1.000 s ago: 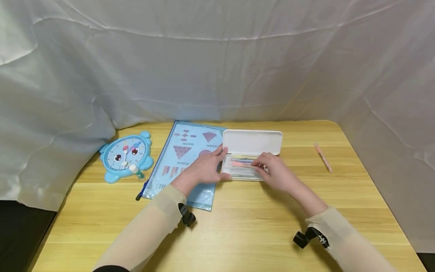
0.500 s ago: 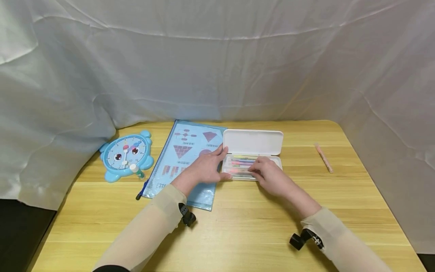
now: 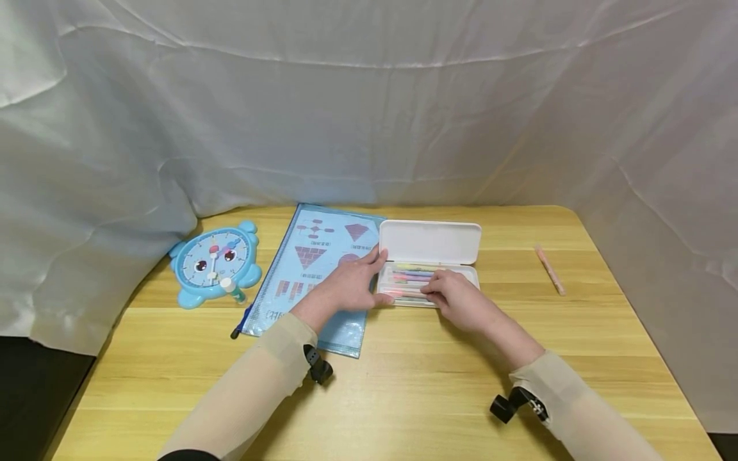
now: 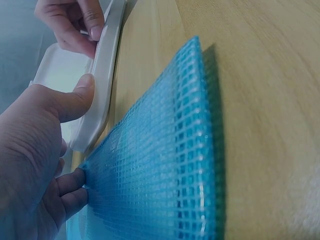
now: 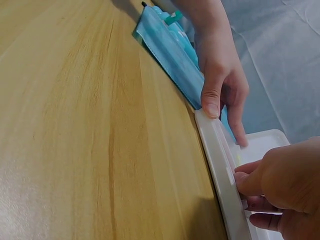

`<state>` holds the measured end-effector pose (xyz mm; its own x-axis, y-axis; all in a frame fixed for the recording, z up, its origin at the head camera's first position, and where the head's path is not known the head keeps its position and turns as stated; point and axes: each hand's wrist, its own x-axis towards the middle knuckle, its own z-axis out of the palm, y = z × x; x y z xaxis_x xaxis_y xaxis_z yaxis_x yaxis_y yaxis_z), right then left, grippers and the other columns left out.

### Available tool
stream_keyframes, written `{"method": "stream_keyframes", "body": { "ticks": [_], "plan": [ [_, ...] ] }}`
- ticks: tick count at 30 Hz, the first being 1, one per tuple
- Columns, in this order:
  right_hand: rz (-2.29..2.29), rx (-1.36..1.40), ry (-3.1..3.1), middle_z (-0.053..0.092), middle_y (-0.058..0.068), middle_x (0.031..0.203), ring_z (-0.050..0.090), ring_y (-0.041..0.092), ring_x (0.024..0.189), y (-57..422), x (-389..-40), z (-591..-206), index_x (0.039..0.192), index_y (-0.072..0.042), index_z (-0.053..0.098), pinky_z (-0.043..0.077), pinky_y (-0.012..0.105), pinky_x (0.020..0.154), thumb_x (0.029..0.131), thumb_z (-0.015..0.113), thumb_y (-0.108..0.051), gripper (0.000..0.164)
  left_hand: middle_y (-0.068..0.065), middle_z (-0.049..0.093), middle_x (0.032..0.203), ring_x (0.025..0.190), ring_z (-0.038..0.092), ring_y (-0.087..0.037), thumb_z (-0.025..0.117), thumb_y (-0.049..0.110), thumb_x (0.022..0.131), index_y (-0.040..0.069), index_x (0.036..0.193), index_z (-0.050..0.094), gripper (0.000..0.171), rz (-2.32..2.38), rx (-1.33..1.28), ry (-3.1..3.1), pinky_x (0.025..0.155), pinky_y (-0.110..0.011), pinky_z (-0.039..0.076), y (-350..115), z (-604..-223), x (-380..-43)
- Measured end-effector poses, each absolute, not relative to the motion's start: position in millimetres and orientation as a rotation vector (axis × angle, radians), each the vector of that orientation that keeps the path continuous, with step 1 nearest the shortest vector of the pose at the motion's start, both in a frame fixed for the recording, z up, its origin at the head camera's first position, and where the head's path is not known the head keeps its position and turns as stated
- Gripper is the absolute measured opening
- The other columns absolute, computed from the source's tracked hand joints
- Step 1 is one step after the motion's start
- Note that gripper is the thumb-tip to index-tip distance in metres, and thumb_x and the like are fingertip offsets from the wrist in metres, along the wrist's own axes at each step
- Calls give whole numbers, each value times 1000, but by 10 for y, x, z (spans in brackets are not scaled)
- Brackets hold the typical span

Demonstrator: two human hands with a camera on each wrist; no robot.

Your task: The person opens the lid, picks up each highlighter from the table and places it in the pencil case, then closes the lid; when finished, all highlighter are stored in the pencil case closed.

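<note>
An open white pencil case (image 3: 429, 241) stands on the table with several pastel pens (image 3: 412, 274) in its tray. My left hand (image 3: 350, 285) holds the case's left end, thumb at the front corner and index finger reaching to the lid side. Inside the tray, along the front, lies a pen with a coral tip (image 3: 398, 294). My right hand (image 3: 461, 299) pinches that pen with thumb and fingertips, and covers its right part. In the right wrist view, the right fingertips (image 5: 245, 182) dip just inside the tray's front wall (image 5: 220, 170).
A blue mesh zip pouch (image 3: 311, 256) lies under the left hand, beside the case. Farther left are a blue toy clock (image 3: 202, 266) and a white-capped teal stick (image 3: 233, 291). One loose pink pen (image 3: 549, 270) lies at the right. Pale curtains (image 3: 369, 128) surround the wooden table.
The right hand has moved slightly left and toward the tray's front, lowering the coral-tipped pen from over the other pens to the front row. The left hand has stayed in place.
</note>
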<state>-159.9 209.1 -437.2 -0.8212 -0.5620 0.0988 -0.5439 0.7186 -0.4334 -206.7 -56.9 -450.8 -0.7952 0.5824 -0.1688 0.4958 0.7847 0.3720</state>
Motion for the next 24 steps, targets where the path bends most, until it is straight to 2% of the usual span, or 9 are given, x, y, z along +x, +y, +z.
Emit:
{"method": "stream_keyframes", "body": {
  "ticks": [7,14,20,24],
  "plan": [
    [-704,-915,2882,72,3,96,68,24,93,2086,-1607,-4361,103,-3,82,57,44,85,94,76,3,12,-9,6,177,150,40,-37,69,70,92,15,171,13,111,458,829,2694,121,-51,31,-563,-4496,-2062],
    [-707,-941,2909,70,4,92,67,23,89,2092,-1605,-4355,100,-2,81,56,44,82,93,78,2,9,-8,6,176,151,38,-37,69,70,92,16,171,12,111,456,823,2690,122,-52,29,-566,-4490,-2060],
    [-778,-881,2918,71,5,94,68,24,91,2153,-1592,-4287,106,1,81,57,45,83,95,78,-2,12,-9,7,176,150,40,-36,68,71,92,15,171,12,111,430,838,2696,123,-53,26,-569,-4488,-2061],
    [-881,-841,2904,72,8,98,69,28,95,2285,-1593,-4209,109,3,79,57,49,85,95,76,1,14,-10,6,176,149,41,-37,66,72,93,15,170,11,111,426,848,2695,123,-54,25,-575,-4489,-2061]
  ]
}}
